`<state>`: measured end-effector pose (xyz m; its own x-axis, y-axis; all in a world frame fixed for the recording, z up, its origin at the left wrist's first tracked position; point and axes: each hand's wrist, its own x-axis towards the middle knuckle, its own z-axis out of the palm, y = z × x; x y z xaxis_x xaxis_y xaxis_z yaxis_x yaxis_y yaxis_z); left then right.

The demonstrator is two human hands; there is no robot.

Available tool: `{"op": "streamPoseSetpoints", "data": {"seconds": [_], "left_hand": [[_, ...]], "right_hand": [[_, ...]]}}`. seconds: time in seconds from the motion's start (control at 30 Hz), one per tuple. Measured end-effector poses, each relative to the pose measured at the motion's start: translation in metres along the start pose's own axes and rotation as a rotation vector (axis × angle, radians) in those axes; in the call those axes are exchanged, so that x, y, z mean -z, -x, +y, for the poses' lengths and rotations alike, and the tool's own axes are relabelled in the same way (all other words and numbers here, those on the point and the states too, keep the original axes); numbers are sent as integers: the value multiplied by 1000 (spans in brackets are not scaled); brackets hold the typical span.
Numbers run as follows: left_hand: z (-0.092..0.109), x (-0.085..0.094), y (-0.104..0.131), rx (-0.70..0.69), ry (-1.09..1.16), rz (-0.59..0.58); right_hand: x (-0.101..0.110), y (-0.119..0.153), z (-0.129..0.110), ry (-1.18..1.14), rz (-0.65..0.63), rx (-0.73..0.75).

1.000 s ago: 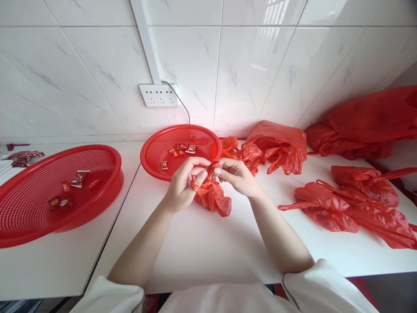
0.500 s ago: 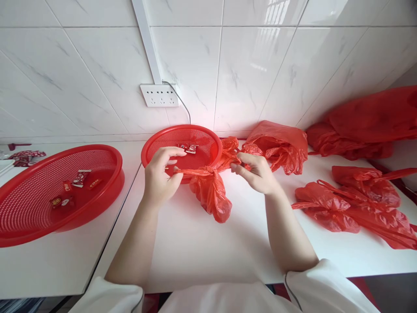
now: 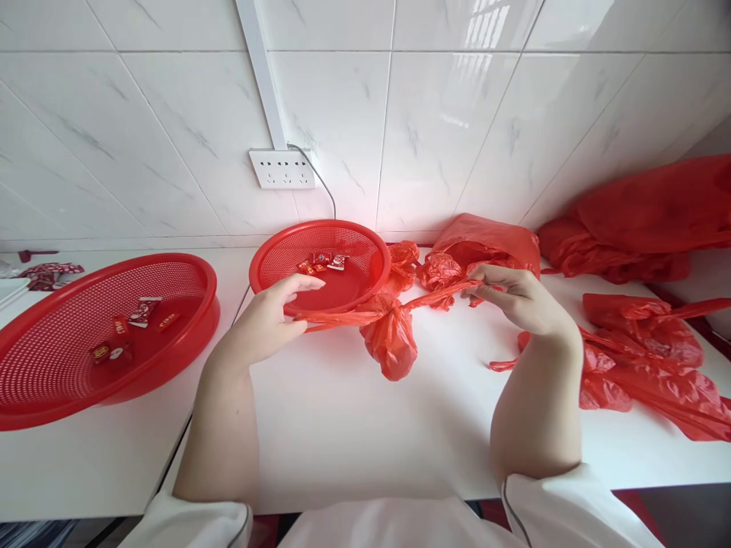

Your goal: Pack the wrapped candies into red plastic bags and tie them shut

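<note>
On the white desk [image 3: 354,441], between front and back edges, sits the red bag [image 3: 391,346]; your left hand [image 3: 260,323] and right hand [image 3: 525,301] pinch its opposite straps: pull evenly, gently.

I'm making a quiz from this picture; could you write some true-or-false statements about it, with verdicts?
1. The left hand and right hand hold opposite ends of one bag. True.
2. Both baskets are blue. False: the left basket and right basket are red.
3. Packets lie in the left basket. True.
4. The socket lies on the table. False: the socket is on the wall.
</note>
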<state>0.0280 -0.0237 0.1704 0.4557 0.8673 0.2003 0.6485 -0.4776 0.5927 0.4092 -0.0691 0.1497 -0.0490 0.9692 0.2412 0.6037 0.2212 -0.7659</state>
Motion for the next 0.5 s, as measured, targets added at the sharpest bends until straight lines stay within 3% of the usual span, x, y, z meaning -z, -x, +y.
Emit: {"op": "streamPoseSetpoints", "data": {"seconds": [0.17, 0.27, 0.37, 0.43, 0.5], "left_hand": [[5, -15, -6, 18, 134, -151], [6, -22, -12, 73, 175, -227], [5, -20, -16, 31, 281, -307], [5, -17, -16, 4, 321, -300], [5, -15, -16, 12, 299, -269]], "right_hand": [[-5, 1, 4, 207, -143, -90], [-19, 0, -1, 360, -189, -110], [-50, -1, -20, 401, -252, -17], [-80, -3, -34, 379, -275, 57], [-110, -7, -42, 394, -390, 20]]}}
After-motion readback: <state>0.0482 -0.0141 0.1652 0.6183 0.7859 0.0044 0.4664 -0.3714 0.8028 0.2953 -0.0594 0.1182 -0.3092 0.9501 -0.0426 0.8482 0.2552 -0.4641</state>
